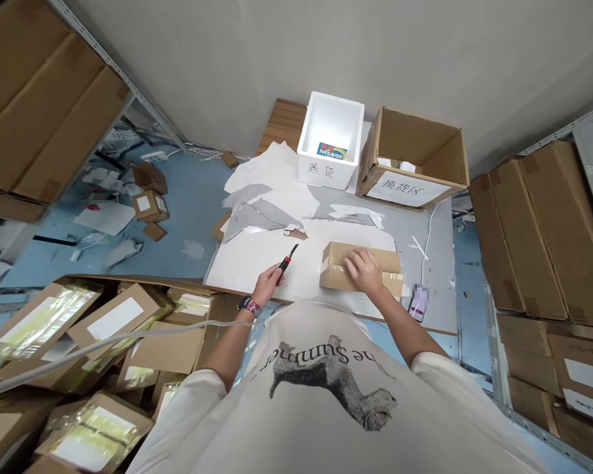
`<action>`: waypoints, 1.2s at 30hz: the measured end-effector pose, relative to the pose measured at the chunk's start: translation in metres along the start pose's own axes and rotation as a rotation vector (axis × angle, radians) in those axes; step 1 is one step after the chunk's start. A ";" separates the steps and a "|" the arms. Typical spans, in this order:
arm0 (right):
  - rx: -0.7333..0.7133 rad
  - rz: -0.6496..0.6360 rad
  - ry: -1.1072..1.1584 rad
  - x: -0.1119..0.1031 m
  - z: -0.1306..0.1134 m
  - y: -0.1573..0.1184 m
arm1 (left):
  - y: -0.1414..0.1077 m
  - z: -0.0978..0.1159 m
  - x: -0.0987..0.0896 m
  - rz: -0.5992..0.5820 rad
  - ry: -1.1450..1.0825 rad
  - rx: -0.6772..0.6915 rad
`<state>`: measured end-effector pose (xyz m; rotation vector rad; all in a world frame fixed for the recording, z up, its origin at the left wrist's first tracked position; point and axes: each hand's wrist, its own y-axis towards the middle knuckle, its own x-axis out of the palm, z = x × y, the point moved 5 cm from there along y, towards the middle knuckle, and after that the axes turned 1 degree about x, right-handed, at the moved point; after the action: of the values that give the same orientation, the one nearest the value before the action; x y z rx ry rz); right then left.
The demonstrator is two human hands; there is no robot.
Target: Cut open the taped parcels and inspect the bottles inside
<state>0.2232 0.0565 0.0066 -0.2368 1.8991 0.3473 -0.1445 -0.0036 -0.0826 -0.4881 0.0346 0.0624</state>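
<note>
My left hand (267,284) is closed around the red and black handle of a utility knife (286,262). The dark blade is out and points up and away from me, above the white tabletop. To the right, my right hand (366,268) lies on top of a taped cardboard box (337,266), its fingers bent and gripping it. Clear tape shows along the box's seam and at its right end. The blade and the box are apart.
Behind stand a white foam box (306,164) holding a colourful packet and an open labelled carton (368,187). A phone (418,303) with a cable lies at the table's right front. Torn sheeting covers the table (257,263). Many parcels (116,318) fill a carton at left; shelves flank both sides.
</note>
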 end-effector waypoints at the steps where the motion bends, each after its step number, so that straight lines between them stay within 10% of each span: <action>1: -0.013 -0.020 -0.014 0.005 -0.001 -0.003 | -0.001 0.001 0.002 0.008 0.032 0.030; 8: 0.087 -0.205 -0.140 0.047 0.010 -0.008 | -0.017 0.020 0.021 -0.058 0.343 0.263; 27: 0.040 -0.112 0.030 0.047 0.009 0.003 | -0.004 0.050 0.083 -0.248 0.873 0.528; 36: 0.012 -0.066 0.019 0.041 0.008 0.005 | 0.037 0.067 0.026 0.056 0.965 0.433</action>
<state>0.2144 0.0638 -0.0340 -0.2948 1.9066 0.2894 -0.1203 0.0618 -0.0416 -0.0456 0.9885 -0.1301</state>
